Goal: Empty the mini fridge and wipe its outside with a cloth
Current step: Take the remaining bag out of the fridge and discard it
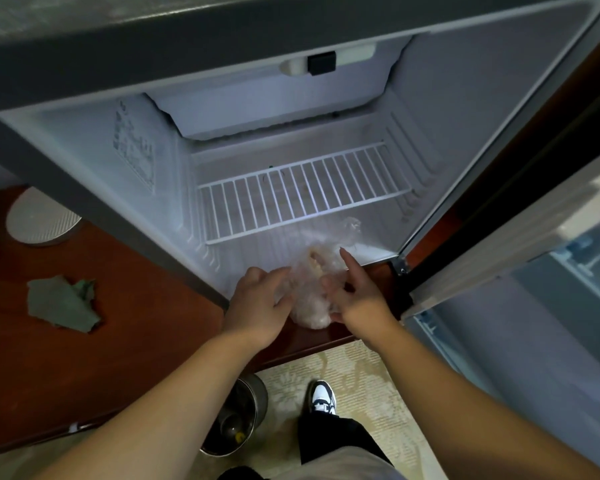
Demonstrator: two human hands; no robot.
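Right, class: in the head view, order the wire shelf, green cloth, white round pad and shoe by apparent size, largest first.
1. wire shelf
2. green cloth and white round pad: alike, unranked; the pad is partly hidden
3. shoe, smallest, though farthest from the camera

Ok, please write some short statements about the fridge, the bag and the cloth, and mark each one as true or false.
1. The fridge door stands open. True.
2. A bottle stands on the wire shelf. False: no bottle shows on it.
3. The left hand and the right hand both touch the clear plastic bag at the fridge's front edge. True.
4. The right hand holds the green cloth. False: it lies untouched on the wooden top, left of the fridge.
5. The metal bin stands on the wooden top. False: it stands on the floor.
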